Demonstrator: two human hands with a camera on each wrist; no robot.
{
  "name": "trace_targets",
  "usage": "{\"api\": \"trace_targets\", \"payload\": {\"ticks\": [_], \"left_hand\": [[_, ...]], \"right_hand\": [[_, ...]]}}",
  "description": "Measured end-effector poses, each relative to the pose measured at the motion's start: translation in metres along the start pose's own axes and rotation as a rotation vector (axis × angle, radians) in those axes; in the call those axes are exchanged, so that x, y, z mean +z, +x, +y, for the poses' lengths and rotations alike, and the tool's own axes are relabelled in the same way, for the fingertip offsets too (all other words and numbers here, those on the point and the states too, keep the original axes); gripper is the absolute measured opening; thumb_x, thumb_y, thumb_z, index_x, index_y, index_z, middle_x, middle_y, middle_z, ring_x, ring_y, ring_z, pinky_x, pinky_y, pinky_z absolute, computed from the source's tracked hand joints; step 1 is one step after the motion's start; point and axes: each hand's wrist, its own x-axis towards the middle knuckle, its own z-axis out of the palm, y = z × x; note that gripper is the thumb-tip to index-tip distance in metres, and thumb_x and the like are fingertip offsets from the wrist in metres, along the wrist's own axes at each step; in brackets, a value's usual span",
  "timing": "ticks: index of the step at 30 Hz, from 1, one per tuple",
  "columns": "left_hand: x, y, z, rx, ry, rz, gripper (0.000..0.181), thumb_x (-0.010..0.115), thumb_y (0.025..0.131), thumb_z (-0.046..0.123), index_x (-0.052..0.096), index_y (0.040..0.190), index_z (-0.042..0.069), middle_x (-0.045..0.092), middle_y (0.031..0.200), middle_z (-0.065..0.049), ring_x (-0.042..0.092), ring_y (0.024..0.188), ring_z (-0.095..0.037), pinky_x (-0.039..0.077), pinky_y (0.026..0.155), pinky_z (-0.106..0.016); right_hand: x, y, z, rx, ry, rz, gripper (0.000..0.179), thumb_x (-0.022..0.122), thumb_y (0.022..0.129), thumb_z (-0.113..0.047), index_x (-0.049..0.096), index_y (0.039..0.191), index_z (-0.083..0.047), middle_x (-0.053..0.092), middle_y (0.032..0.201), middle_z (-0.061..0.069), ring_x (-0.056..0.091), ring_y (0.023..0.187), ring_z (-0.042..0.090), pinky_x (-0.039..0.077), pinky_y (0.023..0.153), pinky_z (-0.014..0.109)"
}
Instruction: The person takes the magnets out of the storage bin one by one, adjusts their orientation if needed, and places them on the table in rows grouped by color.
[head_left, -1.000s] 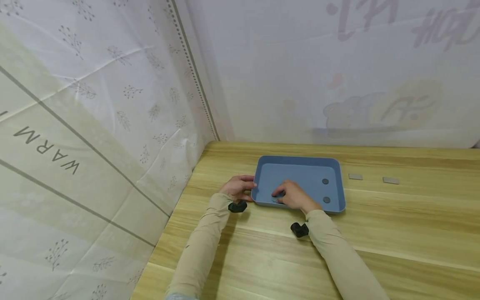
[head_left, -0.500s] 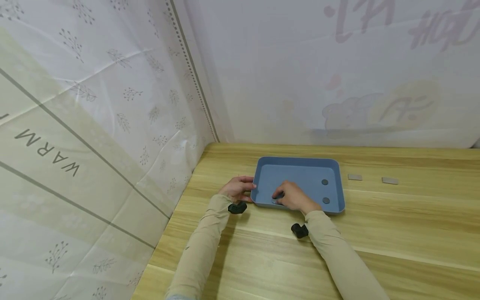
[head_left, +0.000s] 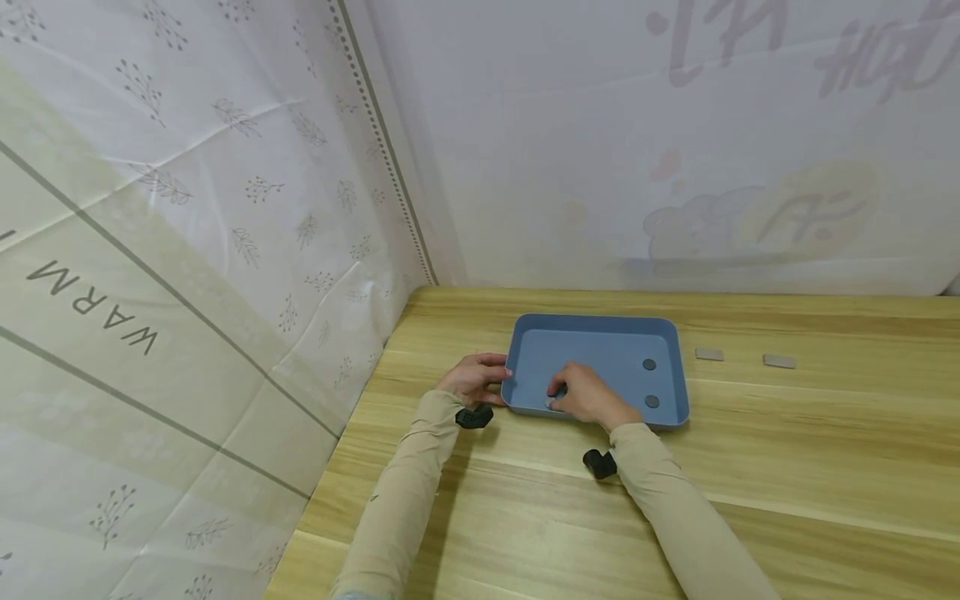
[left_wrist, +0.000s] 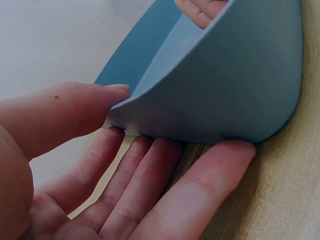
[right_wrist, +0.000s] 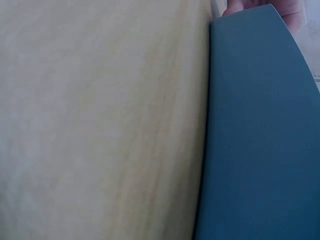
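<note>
A shallow blue tray [head_left: 592,354] sits on the wooden table. My left hand [head_left: 474,377] holds its left end; in the left wrist view the thumb [left_wrist: 70,112] lies over the rim and the fingertips touch the outer wall from below. Inside the tray, near the front left, my right hand [head_left: 588,394] pinches a small pale disc [head_left: 550,402], mostly covered by the fingers. Two grey discs lie on the tray floor at the right, one behind [head_left: 649,364] and one in front [head_left: 652,401]. The right wrist view shows mainly the tray's outer wall [right_wrist: 260,125].
Two flat grey rectangular pieces, a nearer one [head_left: 709,354] and a farther one [head_left: 779,361], lie on the table [head_left: 825,450] right of the tray. Printed cloth hangs behind [head_left: 525,167] and along the left side.
My right fingertips have shifted very slightly at the pale disc. The left hand, the tray and the two other discs stay in place.
</note>
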Motion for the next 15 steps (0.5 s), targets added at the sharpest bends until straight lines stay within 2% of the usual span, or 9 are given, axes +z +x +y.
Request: {"api": "trace_targets", "payload": {"ticks": [5,15], "left_hand": [[-0.0008,0.0004,-0.0008,0.006,0.009,-0.001,0.049,0.062,0.092,0.003,0.049,0.139,0.002,0.059,0.126,-0.019,0.065,0.1,-0.025,0.061,0.071,-0.038],[-0.0013,0.0014,-0.0013,0.012,0.003,0.001,0.048,0.062,0.091,0.002,0.05,0.138,0.002,0.06,0.125,-0.019,0.065,0.096,-0.023,0.061,0.068,-0.037]], "right_hand": [[-0.0015,-0.001,-0.0014,0.012,-0.007,0.01,0.009,0.077,0.082,-0.014,0.07,0.084,-0.011,0.059,0.092,0.005,0.056,0.082,0.018,0.052,0.073,0.034],[-0.0014,-0.0021,-0.0001,-0.023,-0.005,0.044,0.017,0.078,0.08,-0.014,0.062,0.078,-0.013,0.057,0.086,0.003,0.053,0.079,0.016,0.048,0.071,0.033]]}}
